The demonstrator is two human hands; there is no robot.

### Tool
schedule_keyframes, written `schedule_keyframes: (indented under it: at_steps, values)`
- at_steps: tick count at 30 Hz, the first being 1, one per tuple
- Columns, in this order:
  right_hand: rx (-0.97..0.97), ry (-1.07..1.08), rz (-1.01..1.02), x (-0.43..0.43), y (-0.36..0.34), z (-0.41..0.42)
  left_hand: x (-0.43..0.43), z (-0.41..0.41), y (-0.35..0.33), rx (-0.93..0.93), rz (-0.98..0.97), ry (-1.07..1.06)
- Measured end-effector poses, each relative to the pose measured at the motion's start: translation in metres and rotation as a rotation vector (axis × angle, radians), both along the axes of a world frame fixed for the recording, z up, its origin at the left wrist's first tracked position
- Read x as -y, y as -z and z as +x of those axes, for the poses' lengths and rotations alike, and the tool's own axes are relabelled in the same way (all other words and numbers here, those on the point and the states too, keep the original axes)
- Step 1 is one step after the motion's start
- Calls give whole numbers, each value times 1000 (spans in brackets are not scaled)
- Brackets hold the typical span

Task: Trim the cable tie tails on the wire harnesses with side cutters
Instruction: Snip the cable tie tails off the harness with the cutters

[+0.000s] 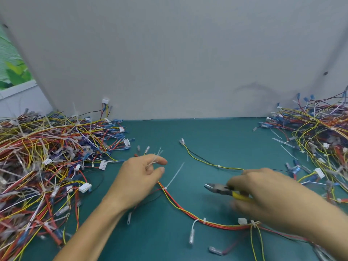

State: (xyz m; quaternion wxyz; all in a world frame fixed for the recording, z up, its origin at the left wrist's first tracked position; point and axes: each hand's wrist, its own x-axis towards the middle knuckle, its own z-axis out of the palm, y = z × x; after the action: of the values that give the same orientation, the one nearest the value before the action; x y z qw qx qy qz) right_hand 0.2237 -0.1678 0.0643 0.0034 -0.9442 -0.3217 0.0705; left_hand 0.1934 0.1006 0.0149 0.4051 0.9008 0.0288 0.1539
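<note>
At centre of the work area, my left hand [139, 178] lies palm down with the forearm entering from lower left. Its thumb and forefinger pinch a small bunch of white cut tails [156, 159], and the remaining fingers curl loosely beneath.

My right hand [267, 193], blurred, enters from lower right with its fingers wrapped round the yellow handles of the side cutters [221, 189]. The tool's nose points left, clear of the wires. How far the blades stand apart cannot be told.

Between the hands runs a red-and-yellow harness [180, 206], emerging from under the left palm and curving toward the right wrist. Just beside the left hand it carries a white cable tie [165, 188], whose uncut tail [176, 175] slants up and to the right, well apart from the cutter nose.

A thinner yellow-and-black harness [201, 159] lies farther back on the green mat [207, 132].

Tangled harnesses form a left heap [41, 157] and a right heap [320, 136]. A grey partition [169, 63] closes the rear.
</note>
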Motion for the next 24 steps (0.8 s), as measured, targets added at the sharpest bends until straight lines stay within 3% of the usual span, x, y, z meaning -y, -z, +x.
schedule_keyframes:
  at_steps: [5, 11, 14, 18, 24]
  values:
    - [-33, 69, 41, -48, 20, -4, 1, 10, -8, -28, 152, 40]
    - [-27, 100, 36, -77, 29, -4, 11, 35, -10, -220, 303, 237]
    - [-30, 101, 25, -83, 29, -6, 5, 37, -2, -278, 212, 270]
    - [-43, 99, 21, -86, 33, -8, -2, 29, 7, -222, -110, 211]
    - [-89, 113, 32, -88, 29, -10, -3, 27, 12, -203, -197, 196]
